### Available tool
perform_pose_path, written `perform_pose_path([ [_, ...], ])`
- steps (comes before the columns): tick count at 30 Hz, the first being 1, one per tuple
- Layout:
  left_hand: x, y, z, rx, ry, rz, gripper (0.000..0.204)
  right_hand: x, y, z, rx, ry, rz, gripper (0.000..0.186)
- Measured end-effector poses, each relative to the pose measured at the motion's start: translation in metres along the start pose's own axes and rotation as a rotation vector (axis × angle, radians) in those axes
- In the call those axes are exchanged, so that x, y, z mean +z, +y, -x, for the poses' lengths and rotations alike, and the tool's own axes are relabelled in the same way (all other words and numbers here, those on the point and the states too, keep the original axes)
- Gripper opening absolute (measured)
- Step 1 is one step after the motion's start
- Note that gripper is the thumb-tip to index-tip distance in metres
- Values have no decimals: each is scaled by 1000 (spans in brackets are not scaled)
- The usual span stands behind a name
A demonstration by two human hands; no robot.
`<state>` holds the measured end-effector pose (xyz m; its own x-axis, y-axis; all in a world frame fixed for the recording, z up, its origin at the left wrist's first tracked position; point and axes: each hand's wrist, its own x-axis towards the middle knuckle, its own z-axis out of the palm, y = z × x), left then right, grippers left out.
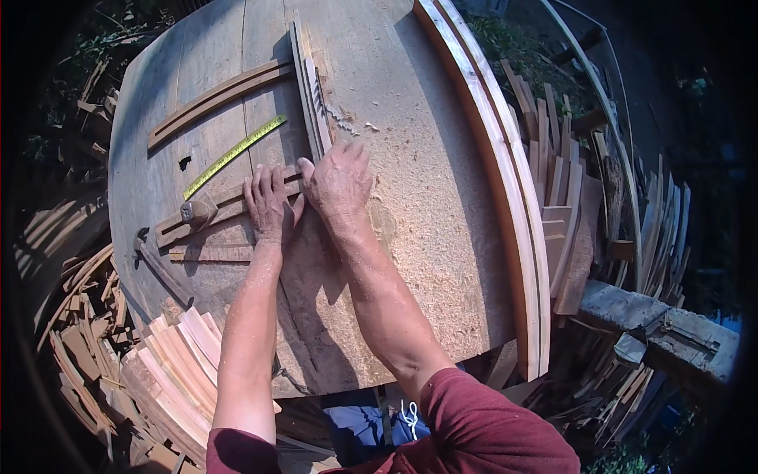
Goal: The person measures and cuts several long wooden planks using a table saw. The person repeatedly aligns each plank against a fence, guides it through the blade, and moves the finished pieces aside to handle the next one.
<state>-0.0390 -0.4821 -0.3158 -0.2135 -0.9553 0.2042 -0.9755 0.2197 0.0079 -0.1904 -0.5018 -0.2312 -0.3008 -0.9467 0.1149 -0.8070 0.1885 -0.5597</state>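
Observation:
My left hand (271, 201) lies over a grooved wooden strip (170, 229), its fingers curled across the top. Close beside it, my right hand (339, 178) is closed around the near end of a long wooden rail (304, 79), where the strip meets it. What the right fingertips press on is hidden. A second grooved strip (213, 101) joins the rail farther up. Between both strips lies a yellow measuring tape piece (235, 156). A small block-like tool (197, 212) with a metal face rests on the nearer strip.
Sawdust covers the right part of the wooden tabletop (426, 261). Long timber beams (505, 174) run along its right edge. A claw hammer (162, 268) lies at the left edge, near a flat wooden piece (209, 253). Stacked wood pieces (178, 355) crowd below left; more boards (560, 197) stand right.

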Motion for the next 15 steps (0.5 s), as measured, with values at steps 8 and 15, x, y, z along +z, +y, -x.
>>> perform_pose_path([
  [8, -3, -31, -2, -12, -2, 411, 80, 9, 35, 43, -39, -123, 37, 28],
  [15, -87, 104, 142, -231, -34, 632, 96, -139, 92, 286, -169, -183, -192, 20],
])
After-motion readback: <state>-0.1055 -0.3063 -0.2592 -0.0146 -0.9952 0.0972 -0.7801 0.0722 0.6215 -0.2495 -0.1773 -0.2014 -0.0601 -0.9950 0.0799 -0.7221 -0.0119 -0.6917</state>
